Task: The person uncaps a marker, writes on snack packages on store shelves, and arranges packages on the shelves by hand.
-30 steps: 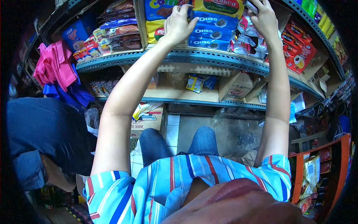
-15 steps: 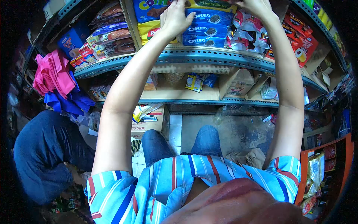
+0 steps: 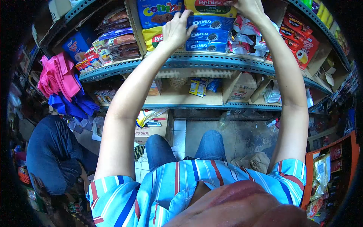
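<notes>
My left hand (image 3: 176, 31) reaches to the shelf with thumb and fingers apart. Its fingertips are by the lower left corner of a yellow and red Rebisco cracker pack (image 3: 211, 8), and its thumb lies by the left end of the stacked blue Oreo packs (image 3: 210, 36). The cracker pack rests on top of that stack. At the pack's upper right corner, my right hand (image 3: 246, 6) has its fingers bent onto the edge; part of them is cut off by the frame. Left of the stack are a blue Combi pack (image 3: 160, 13) and a yellow Rebisco pack (image 3: 153, 37).
Pink and white packets (image 3: 247, 36) fill the shelf right of the Oreo packs. A perforated metal edge (image 3: 189, 61) runs along the shelf front. Pink bags (image 3: 57, 75) hang at left, above a person's dark clothed leg (image 3: 53, 155). Below stands a cardboard box (image 3: 155, 125).
The view has tilted slightly upward, so more of the cracker and Combi packs shows. Both hands keep nearly the same places beside the cracker pack. The person at left has shifted a little.
</notes>
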The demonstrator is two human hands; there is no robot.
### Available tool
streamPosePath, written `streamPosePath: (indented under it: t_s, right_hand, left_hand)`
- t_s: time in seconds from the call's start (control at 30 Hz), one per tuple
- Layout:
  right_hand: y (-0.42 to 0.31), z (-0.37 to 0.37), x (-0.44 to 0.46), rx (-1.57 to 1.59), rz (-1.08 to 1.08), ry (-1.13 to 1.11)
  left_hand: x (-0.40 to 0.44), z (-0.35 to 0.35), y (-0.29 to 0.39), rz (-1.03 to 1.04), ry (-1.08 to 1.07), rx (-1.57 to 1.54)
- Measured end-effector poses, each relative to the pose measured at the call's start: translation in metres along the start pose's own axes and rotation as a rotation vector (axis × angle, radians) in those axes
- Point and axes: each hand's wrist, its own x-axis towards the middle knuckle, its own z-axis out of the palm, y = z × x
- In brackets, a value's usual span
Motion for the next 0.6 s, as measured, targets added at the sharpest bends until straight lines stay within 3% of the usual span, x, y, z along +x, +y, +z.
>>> streamPosePath:
  t_s: [0.27, 0.3, 0.33, 0.4, 0.6]
  right_hand:
    - [0.019, 0.027, 0.006, -0.050, 0.073, 0.154]
    - [0.032, 0.020, 0.001, 0.721, -0.193, 0.268]
    - [0.034, 0.027, 0.005, 0.720, -0.197, 0.268]
    - [0.011, 0.025, 0.013, -0.046, 0.152, 0.185]
    - [0.017, 0.030, 0.024, -0.025, 0.178, 0.264]
  left_hand:
    - [0.000, -0.009, 0.012, -0.100, -0.026, -0.037]
    - [0.000, -0.006, 0.010, -0.070, 0.001, -0.068]
    - [-0.001, -0.003, 0.008, -0.040, 0.028, -0.098]
    - [-0.005, 0.002, 0.008, -0.030, 0.063, -0.162]
    - [-0.011, -0.006, 0.014, -0.022, 0.028, -0.218]
